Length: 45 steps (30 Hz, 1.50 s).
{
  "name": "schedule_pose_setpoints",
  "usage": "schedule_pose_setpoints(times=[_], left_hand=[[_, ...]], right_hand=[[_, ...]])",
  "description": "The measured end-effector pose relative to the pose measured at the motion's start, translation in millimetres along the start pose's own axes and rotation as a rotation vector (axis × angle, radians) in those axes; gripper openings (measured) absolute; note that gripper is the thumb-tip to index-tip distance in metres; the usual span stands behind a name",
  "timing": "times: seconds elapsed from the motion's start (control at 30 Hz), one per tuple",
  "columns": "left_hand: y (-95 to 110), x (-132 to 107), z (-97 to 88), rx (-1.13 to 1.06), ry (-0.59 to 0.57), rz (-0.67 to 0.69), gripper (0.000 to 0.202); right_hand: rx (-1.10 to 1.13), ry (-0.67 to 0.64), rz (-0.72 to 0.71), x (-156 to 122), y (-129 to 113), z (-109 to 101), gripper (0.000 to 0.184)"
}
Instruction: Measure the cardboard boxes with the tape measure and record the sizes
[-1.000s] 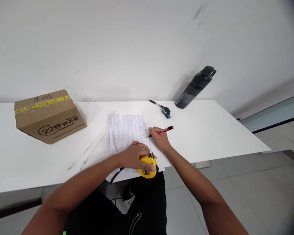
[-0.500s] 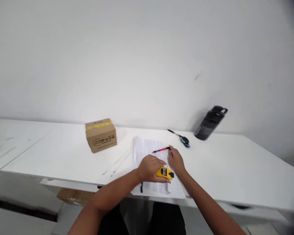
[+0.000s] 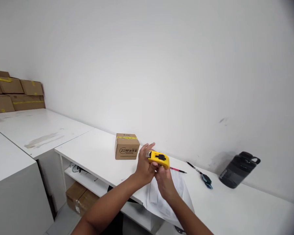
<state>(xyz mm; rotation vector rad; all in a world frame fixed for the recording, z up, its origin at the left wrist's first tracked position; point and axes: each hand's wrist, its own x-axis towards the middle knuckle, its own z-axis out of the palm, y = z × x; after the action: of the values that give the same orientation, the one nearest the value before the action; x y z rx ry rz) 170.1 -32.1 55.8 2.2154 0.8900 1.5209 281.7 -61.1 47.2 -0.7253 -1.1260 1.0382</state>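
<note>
A yellow tape measure with a black lock button is held up in front of me, above the table. My left hand is at its metal tip end, thumb and fingers against it, with a fingertip or two sticking up. My right hand grips the case from below and its fingers are partly hidden. Behind the hands a red and black pencil lies on the table, partly covered by the tape measure. White printed papers are under my right forearm. A small cardboard box with yellow tape stands just left of my hands.
On the white table, a dark water bottle and a black and teal item with a strap are at the right. Several taped cartons are stacked far left. A larger carton sits below the table.
The view has swung left. The tape measure has been lifted off the papers, and my right hand has let go of the pencil and taken hold of the tape measure too.
</note>
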Motion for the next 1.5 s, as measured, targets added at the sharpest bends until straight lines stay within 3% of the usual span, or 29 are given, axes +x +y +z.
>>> schedule_pose_setpoints(times=[0.03, 0.1, 0.17, 0.2, 0.27, 0.3, 0.43, 0.57, 0.7, 0.8, 0.87, 1.0, 1.1, 1.17, 1.27, 1.5], left_hand=[[0, 5, -6.6, 0.055, -0.061, 0.027, 0.089], [-9, 19, -24.3, 0.181, -0.189, 0.07, 0.075], [-30, 37, -48.3, 0.362, -0.368, 0.05, 0.065], [-44, 46, -61.7, 0.475, -0.402, -0.005, 0.07], [-75, 65, -87.0, 0.735, -0.449, -0.161, 0.098], [-90, 73, -97.0, 0.829, -0.497, -0.217, 0.102], [-133, 86, -111.2, 0.817, -0.567, -0.239, 0.083], [-134, 65, -109.0, 0.775, -0.649, -0.163, 0.086], [-109, 22, -124.8, 0.688, -0.735, 0.03, 0.088], [-88, -12, -134.9, 0.679, -0.657, 0.134, 0.077], [-79, -34, -130.8, 0.684, -0.553, 0.14, 0.07], [-80, -72, -96.7, 0.677, -0.162, 0.066, 0.057], [-95, -84, -68.3, 0.66, 0.141, 0.151, 0.043], [-104, -81, -57.4, 0.657, 0.271, 0.218, 0.037], [-111, -74, -54.0, 0.679, 0.347, 0.262, 0.029], [-118, -72, -56.8, 0.713, 0.372, 0.297, 0.028]], right_hand=[[0.016, 0.058, 0.018, -1, -4, 13, 0.061], [0.017, 0.194, 0.021, -2, -15, 20, 0.05], [-0.006, 0.266, 0.005, -2, -32, 8, 0.045], [-0.023, 0.285, -0.006, -3, -43, -1, 0.043], [-0.051, 0.288, -0.017, -7, -71, -18, 0.04], [-0.057, 0.279, -0.011, -9, -86, -25, 0.038], [-0.02, 0.23, 0.059, -20, -143, -35, 0.031], [0.011, 0.22, 0.167, -14, -162, -27, 0.027], [-0.052, 0.125, 0.278, 15, -129, -1, 0.029], [-0.167, -0.067, 0.275, 48, -79, 32, 0.032], [-0.299, -0.236, 0.24, 72, -45, 55, 0.038], [-0.517, -0.447, 0.096, 109, 3, 90, 0.046], [-0.59, -0.639, 0.033, 122, 19, 101, 0.042], [-0.645, -0.73, 0.013, 124, 25, 102, 0.041], [-0.789, -0.8, -0.017, 122, 31, 100, 0.039], [-1.019, -0.812, -0.059, 116, 28, 90, 0.034]])
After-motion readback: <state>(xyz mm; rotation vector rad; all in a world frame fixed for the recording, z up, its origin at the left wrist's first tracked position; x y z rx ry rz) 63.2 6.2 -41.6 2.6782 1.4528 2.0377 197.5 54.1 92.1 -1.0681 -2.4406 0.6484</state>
